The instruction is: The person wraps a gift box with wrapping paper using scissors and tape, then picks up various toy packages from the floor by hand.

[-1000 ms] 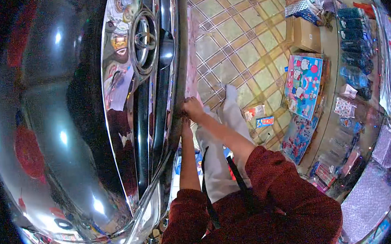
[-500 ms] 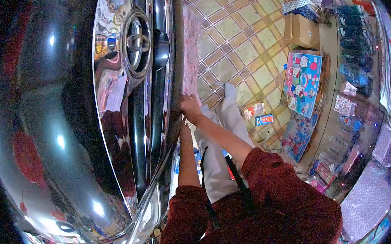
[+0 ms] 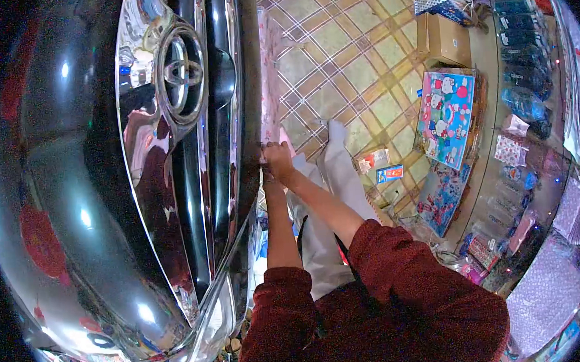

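Note:
My right hand is closed at the near end of a pink patterned sheet, gripping its edge. That sheet runs as a narrow strip beside the front of a glossy black car. Tucked just below and partly behind the right hand is my left hand, its fingers mostly hidden. Both hands meet close by the car's lower front edge, where a dark grille and a round chrome emblem show.
Tiled floor lies ahead, with small printed packets on it. To the right are a cardboard box, a cartoon-printed flat package, a row of dark wrapped goods and a lilac patterned sheet.
The car front has shifted a little left in view, showing more of my hands at its edge. The right hand stays closed on the pink sheet.

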The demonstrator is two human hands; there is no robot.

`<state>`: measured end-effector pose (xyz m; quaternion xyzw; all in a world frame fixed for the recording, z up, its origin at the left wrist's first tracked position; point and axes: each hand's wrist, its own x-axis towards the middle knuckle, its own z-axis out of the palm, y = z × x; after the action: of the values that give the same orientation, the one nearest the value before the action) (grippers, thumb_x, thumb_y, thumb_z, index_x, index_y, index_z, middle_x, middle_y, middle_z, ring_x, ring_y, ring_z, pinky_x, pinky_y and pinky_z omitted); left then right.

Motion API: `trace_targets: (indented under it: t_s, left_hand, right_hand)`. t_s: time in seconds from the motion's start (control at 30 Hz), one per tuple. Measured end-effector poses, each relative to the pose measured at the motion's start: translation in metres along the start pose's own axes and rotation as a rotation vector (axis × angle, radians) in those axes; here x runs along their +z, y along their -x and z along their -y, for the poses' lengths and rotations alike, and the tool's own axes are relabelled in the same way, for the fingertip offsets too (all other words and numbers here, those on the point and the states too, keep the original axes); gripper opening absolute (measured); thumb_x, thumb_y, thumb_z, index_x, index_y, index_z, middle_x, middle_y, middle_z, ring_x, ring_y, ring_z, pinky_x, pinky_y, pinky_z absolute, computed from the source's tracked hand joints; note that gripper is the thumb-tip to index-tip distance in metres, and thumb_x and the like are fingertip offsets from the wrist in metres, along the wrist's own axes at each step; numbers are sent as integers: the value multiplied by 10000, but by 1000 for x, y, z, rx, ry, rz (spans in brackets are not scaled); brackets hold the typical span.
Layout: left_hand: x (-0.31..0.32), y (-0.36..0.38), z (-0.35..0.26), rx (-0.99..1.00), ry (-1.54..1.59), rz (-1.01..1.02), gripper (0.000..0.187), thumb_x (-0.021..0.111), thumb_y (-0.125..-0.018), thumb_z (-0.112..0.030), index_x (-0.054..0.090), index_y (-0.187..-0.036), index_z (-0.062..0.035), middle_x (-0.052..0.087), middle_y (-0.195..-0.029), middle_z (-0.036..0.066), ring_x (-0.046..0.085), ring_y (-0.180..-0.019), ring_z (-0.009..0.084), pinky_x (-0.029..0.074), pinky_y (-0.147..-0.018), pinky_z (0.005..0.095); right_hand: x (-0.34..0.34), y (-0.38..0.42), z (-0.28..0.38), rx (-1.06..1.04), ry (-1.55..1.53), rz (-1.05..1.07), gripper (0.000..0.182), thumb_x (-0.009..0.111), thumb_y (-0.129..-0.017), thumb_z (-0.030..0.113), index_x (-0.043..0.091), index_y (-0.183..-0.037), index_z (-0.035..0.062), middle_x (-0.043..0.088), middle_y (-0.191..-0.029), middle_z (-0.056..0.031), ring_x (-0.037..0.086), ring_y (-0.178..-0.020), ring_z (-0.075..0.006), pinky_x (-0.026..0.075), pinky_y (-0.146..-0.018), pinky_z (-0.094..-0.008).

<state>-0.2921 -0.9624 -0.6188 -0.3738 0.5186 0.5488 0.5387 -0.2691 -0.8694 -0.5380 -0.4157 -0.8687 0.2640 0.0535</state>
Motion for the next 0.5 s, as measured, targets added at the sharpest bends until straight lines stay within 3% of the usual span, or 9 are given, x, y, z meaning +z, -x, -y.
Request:
trace_targets:
  t_s: [0.03,0.13,0.27,0.33,0.43,0.5]
  left_hand:
    - [-2,-2,-3,-31,2,-14,493,539,-867,-470,422,-1267,-208,547,-1188,64,534,-1004,284,380,-846,482]
    - [-10,-5,-6,-94,2,-40,491,541,-863,-478,426,-1259,-213,551,-1178,62,537,-992,281,380,-841,482]
    - [-13,-13,-11,-180,7,-71,488,544,-859,-489,433,-1249,-218,556,-1165,60,540,-978,277,379,-836,481]
    - [-10,-17,-10,-229,10,-82,487,546,-857,-495,436,-1243,-221,559,-1159,59,541,-970,275,379,-833,481]
    - [-5,-19,-9,-309,10,-99,485,548,-853,-503,440,-1235,-226,563,-1149,58,543,-959,271,378,-829,481]
    - [-7,-17,-9,-388,60,-122,483,549,-851,-509,444,-1230,-228,566,-1143,56,545,-952,269,378,-826,481]
  right_hand:
    - [-3,0,1,-54,80,-26,265,700,-578,125,603,-824,111,607,-809,-71,608,-824,-263,385,-681,-416]
    - [-10,-6,3,83,105,147,289,726,-575,145,605,-835,117,610,-830,-68,610,-852,-263,403,-740,-426]
    - [-25,-6,-3,68,101,164,279,757,-617,257,614,-821,130,617,-824,-70,618,-862,-267,394,-860,-479]
    - [-20,-14,-8,64,176,212,302,772,-626,313,624,-819,134,623,-823,-74,624,-861,-271,377,-909,-510]
    - [-14,-27,-17,207,179,472,342,769,-640,366,647,-855,130,644,-867,-93,637,-883,-278,367,-923,-541]
    - [18,-25,-37,255,70,426,397,768,-633,418,661,-884,130,654,-914,-96,640,-916,-276,346,-947,-561]
